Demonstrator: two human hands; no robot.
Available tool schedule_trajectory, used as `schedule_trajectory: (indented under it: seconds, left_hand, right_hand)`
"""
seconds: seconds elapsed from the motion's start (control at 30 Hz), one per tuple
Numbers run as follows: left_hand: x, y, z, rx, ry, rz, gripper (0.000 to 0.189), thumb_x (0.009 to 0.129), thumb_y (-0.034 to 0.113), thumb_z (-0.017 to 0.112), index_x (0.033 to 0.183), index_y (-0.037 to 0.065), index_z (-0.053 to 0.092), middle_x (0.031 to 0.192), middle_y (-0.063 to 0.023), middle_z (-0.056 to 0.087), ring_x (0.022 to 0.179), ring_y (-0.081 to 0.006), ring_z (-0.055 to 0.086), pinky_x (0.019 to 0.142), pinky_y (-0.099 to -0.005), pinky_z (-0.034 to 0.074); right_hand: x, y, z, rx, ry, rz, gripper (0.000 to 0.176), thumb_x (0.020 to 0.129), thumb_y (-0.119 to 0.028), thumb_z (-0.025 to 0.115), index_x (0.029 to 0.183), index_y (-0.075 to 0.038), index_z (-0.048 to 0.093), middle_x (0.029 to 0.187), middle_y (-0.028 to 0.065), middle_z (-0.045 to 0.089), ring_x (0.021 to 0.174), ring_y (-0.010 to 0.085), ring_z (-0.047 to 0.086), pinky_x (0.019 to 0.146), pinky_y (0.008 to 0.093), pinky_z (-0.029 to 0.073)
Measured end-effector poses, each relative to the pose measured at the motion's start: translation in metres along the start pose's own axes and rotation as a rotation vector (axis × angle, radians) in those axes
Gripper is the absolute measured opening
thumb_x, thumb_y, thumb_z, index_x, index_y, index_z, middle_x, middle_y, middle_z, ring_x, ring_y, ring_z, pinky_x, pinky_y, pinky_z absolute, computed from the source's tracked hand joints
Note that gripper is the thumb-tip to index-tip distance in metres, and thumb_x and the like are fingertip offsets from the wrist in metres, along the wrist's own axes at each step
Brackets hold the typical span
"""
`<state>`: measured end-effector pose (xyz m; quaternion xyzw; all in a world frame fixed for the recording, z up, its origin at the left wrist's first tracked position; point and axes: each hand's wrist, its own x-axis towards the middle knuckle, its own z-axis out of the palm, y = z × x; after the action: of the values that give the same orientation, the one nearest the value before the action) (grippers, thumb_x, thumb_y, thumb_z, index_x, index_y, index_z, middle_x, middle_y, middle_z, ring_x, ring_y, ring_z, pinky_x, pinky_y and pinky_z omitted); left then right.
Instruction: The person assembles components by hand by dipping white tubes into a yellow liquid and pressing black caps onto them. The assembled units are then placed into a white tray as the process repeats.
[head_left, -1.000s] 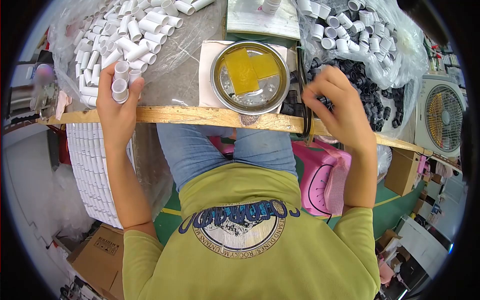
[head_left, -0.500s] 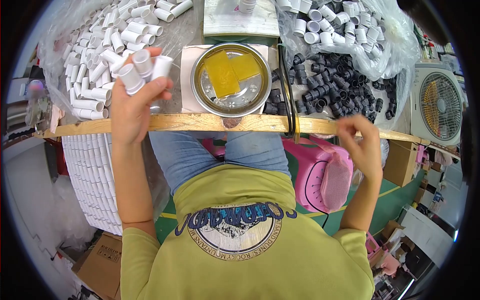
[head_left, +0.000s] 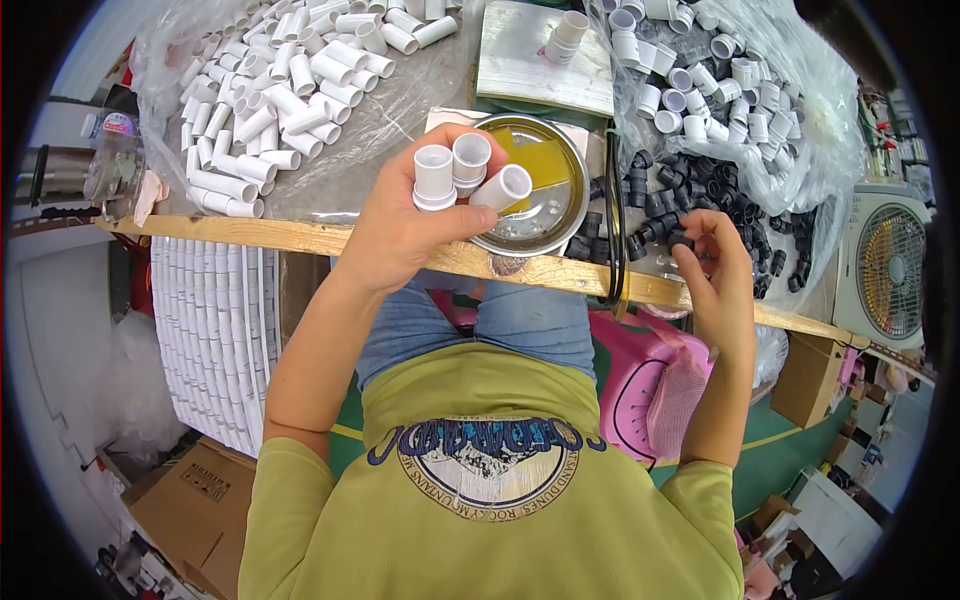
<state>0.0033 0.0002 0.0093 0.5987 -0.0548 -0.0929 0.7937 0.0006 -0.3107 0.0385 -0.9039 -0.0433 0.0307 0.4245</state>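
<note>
Several white plastic pieces (head_left: 434,172) are clasped in my left hand (head_left: 400,220), their open ends facing up; one leans to the right past my thumb. That hand is over the left part of a round metal dish (head_left: 575,205), which holds yellow slabs (head_left: 540,163). At the near edge of a pile of black fittings (head_left: 668,205), my right hand (head_left: 715,262) has its thumb and fingers closed around a black fitting (head_left: 680,241).
White tubes (head_left: 335,70) are heaped at the left, white fittings (head_left: 700,100) at the upper right. A white fitting (head_left: 567,38) stands on a metal-topped block (head_left: 510,70). Black cables (head_left: 615,220) cross the wooden table edge (head_left: 320,238). A fan (head_left: 885,260) stands at the right.
My left hand has moved right with the white pieces, from beside the tube heap to the dish. My right hand has reached the black pile and taken hold of a fitting. The view has shifted.
</note>
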Motion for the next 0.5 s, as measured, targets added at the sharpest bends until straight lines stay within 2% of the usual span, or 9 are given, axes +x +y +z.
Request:
schedule_trajectory:
  seconds: [0.1,0.13,0.23,0.27,0.37,0.4,0.5]
  left_hand:
    - [0.001,0.004,0.001,-0.170,0.024,-0.016,0.040,0.077,0.007,0.068,0.114,0.001,0.053,0.098,-0.0107,0.062,0.090,-0.0179,0.063,0.074,-0.0289,0.050]
    - [0.001,0.006,0.000,-0.182,0.032,-0.037,0.039,0.078,0.008,0.068,0.114,0.001,0.053,0.098,-0.0109,0.063,0.088,-0.0175,0.064,0.071,-0.0281,0.050]
    - [-0.001,0.012,-0.003,-0.188,0.071,-0.071,0.038,0.081,0.009,0.067,0.115,0.001,0.052,0.097,-0.0112,0.063,0.083,-0.0165,0.064,0.064,-0.0260,0.050]
    - [-0.002,0.012,-0.004,-0.173,0.091,-0.064,0.038,0.081,0.008,0.066,0.115,0.000,0.052,0.097,-0.0111,0.063,0.082,-0.0163,0.064,0.062,-0.0255,0.049]
    - [-0.005,0.009,-0.006,-0.109,0.150,-0.014,0.035,0.082,0.004,0.066,0.115,0.001,0.053,0.097,-0.0104,0.063,0.080,-0.0155,0.064,0.061,-0.0249,0.050]
    - [-0.006,0.007,-0.007,-0.084,0.168,0.007,0.035,0.082,0.003,0.066,0.114,0.001,0.053,0.097,-0.0101,0.062,0.080,-0.0152,0.064,0.062,-0.0248,0.050]
    - [-0.008,0.001,-0.013,0.095,0.205,0.053,0.033,0.081,-0.002,0.067,0.112,0.003,0.055,0.099,-0.0073,0.062,0.084,-0.0138,0.063,0.066,-0.0265,0.050]
  right_hand:
    - [0.005,-0.014,0.006,0.222,-0.064,-0.138,0.029,0.080,0.007,0.062,0.108,0.000,0.062,0.094,0.0024,0.046,0.085,0.0084,0.048,0.063,0.0192,0.044]
    - [0.009,-0.014,0.009,0.164,-0.097,-0.209,0.031,0.081,0.008,0.061,0.111,-0.001,0.062,0.102,0.0050,0.047,0.090,0.0099,0.050,0.065,0.0204,0.046]
    - [0.026,-0.033,0.042,0.252,0.009,-0.249,0.027,0.081,0.007,0.062,0.107,-0.001,0.063,0.100,0.0053,0.049,0.090,0.0120,0.053,0.066,0.0224,0.049]
    - [0.031,-0.040,0.049,0.163,0.025,-0.249,0.022,0.081,0.006,0.063,0.103,0.000,0.063,0.098,0.0079,0.054,0.091,0.0158,0.058,0.068,0.0249,0.052]
    - [0.053,-0.039,0.066,-0.113,-0.002,-0.469,0.017,0.082,0.003,0.065,0.098,0.000,0.061,0.096,0.0088,0.058,0.090,0.0211,0.062,0.065,0.0283,0.052]
    - [0.057,-0.041,0.071,-0.219,-0.023,-0.501,0.013,0.082,-0.003,0.066,0.094,-0.003,0.060,0.093,0.0080,0.058,0.088,0.0252,0.061,0.066,0.0340,0.049]
    - [0.064,-0.051,0.082,-0.454,-0.055,-0.695,0.011,0.081,-0.008,0.066,0.091,-0.007,0.061,0.089,0.0056,0.055,0.084,0.0249,0.058,0.070,0.0365,0.044]
